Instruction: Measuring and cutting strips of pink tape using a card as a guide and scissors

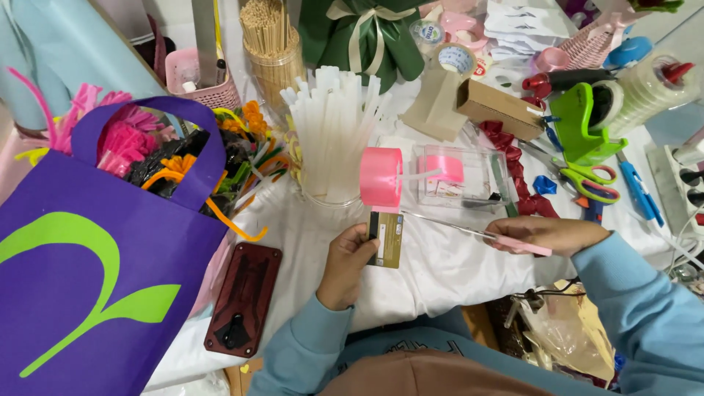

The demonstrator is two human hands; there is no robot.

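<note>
At lower centre, the left hand (pixel 345 265) pinches a gold card (pixel 386 239) wound with pink ribbon (pixel 382 177), fingers closed on its edge. The right hand (pixel 546 235), centre right, grips pink-handled scissors (pixel 469 232), blades meeting just under the ribbon; I judge the cut not yet made. Beyond, on the white-clothed table (pixel 440 268), stand a jar of clear glue sticks (pixel 334 132) and a green tape dispenser (pixel 579 125).

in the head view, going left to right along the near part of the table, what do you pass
purple bag → dark red holder → left hand → gold card → scissors → right hand
</note>
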